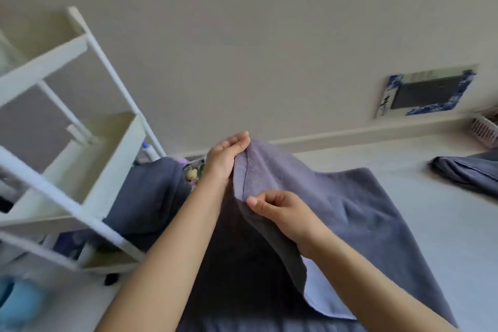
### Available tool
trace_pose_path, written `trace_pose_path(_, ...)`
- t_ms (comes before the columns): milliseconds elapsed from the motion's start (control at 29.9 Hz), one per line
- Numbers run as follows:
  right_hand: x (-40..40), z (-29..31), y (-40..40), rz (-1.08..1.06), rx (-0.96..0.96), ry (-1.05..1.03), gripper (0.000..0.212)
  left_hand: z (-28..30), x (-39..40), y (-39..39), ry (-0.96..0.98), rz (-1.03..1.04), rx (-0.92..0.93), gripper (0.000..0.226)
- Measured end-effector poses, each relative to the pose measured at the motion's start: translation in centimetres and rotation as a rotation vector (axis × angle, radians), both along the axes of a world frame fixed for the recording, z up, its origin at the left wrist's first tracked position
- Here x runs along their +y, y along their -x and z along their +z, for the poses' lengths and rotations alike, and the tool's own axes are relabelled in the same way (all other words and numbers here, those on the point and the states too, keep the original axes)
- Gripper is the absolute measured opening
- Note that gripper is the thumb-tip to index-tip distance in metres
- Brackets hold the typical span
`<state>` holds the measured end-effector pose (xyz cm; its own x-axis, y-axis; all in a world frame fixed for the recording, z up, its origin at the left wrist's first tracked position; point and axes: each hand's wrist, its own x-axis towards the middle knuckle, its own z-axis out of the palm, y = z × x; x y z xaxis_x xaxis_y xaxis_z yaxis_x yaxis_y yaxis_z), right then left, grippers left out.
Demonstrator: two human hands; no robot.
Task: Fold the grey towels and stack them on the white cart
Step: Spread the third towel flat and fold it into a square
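A grey towel (pixel 336 213) is lifted off the pale floor, its far part draped down to the right. My left hand (pixel 225 155) pinches its top corner at the hem. My right hand (pixel 280 214) grips the same edge lower down, fingers curled round the cloth. The white cart (pixel 107 170) stands tilted in view at the left, its shelves blurred. A darker grey towel (pixel 151 197) lies bunched between the cart and my left arm. Another folded grey towel (pixel 469 172) rests on the floor at the right edge.
A wall with a white baseboard (pixel 363 132) runs behind. A blue-patterned framed panel (pixel 428 94) leans on it. A pink basket (pixel 485 132) sits at the far right. Blue slippers (pixel 18 304) lie at the lower left, and small toys (pixel 192 172) sit beside the cart.
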<state>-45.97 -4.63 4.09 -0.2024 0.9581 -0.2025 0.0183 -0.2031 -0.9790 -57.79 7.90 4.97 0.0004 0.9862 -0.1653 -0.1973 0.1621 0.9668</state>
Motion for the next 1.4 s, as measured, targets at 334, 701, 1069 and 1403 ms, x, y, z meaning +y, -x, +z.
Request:
trace_pose_path(334, 0.8, -13.8, 14.9, 0.083, -0.358, 0.151, 0.037, -14.3, -5.5, 15.0, 0.259, -0.017, 0.524, 0.04)
trace_pose_path(701, -2.2, -22.5, 7.9, 0.176, -0.876, -0.136, 0.03, -20.1, -8.0, 12.7, 0.229, -0.475, 1.089, 0.042)
trace_pose_path(1069, -1.9, -21.5, -8.9, 0.088, -1.118, -0.167, 0.018, -19.0, -8.7, -0.1, 0.328, -0.775, 0.935, 0.062)
trace_pose_path(1403, -5.3, -18.8, -19.5, -0.073, -1.202, 0.078, 0.02, -17.8, -12.6, -9.9, 0.245, -1.001, 0.743, 0.049)
